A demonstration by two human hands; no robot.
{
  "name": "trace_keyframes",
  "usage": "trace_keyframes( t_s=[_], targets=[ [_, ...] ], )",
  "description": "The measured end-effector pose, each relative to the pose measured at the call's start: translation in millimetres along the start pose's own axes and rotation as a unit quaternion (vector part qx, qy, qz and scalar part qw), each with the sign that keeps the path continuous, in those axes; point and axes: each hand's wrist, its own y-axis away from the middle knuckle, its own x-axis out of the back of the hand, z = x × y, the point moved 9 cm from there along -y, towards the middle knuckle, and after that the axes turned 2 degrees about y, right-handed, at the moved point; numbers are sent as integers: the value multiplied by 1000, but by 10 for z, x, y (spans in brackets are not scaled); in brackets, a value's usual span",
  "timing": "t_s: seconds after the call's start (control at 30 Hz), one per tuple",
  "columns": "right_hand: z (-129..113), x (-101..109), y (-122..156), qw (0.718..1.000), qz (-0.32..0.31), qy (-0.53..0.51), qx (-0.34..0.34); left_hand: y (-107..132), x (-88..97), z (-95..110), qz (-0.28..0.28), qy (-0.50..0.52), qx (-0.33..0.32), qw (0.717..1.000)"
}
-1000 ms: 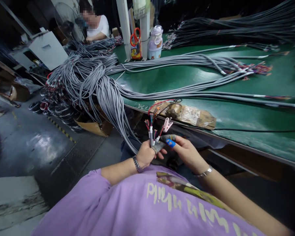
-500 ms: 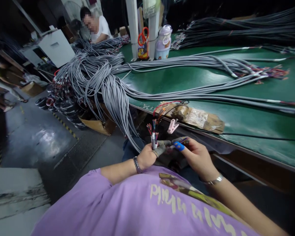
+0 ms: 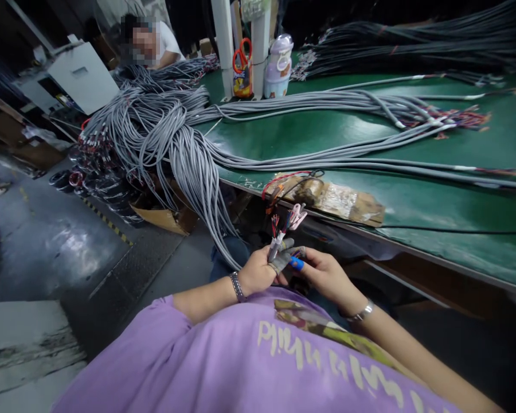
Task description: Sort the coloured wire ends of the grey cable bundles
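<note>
My left hand [image 3: 258,271] is closed round the stripped end of a grey cable [image 3: 276,240], holding it upright below the table edge. Coloured inner wires fan out from its top. Grey finger cots cover my left thumb and forefinger. My right hand [image 3: 322,274], with a blue cot on one fingertip, pinches at the same cable end, touching my left fingers. A pink clip [image 3: 298,215] hangs at the table edge just above the wires.
A green table [image 3: 413,201] carries long bundles of grey cables [image 3: 176,137] that spill over its left edge toward the floor. A taped cardboard piece [image 3: 339,202] lies near the edge. Scissors [image 3: 239,57] and a bottle [image 3: 277,66] stand by white posts. Another person [image 3: 148,43] sits at the far end.
My right hand has come back in against the left hand. The cable end now tilts slightly right, closer to the pink clip. The camera view shifted a little.
</note>
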Motion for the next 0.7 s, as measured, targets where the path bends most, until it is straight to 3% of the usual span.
trace_keyframes(
  t_s=[0.1,0.23,0.33,0.47,0.7],
  targets=[
    [100,90,-3,997,56,-36,-33,15,43,-21,13,-18,10,1000],
    [143,88,-49,989,80,-106,-68,2,14,-3,4,-3,14,1000],
    [34,63,-115,990,68,-108,-65,-8,-17,-6,-5,22,30,999],
    [-160,-36,-193,994,7,-99,-46,18,-11,29,-4,46,43,998],
    [-124,-13,-176,991,59,-108,-54,56,216,38,106,117,26,987]
  ],
)
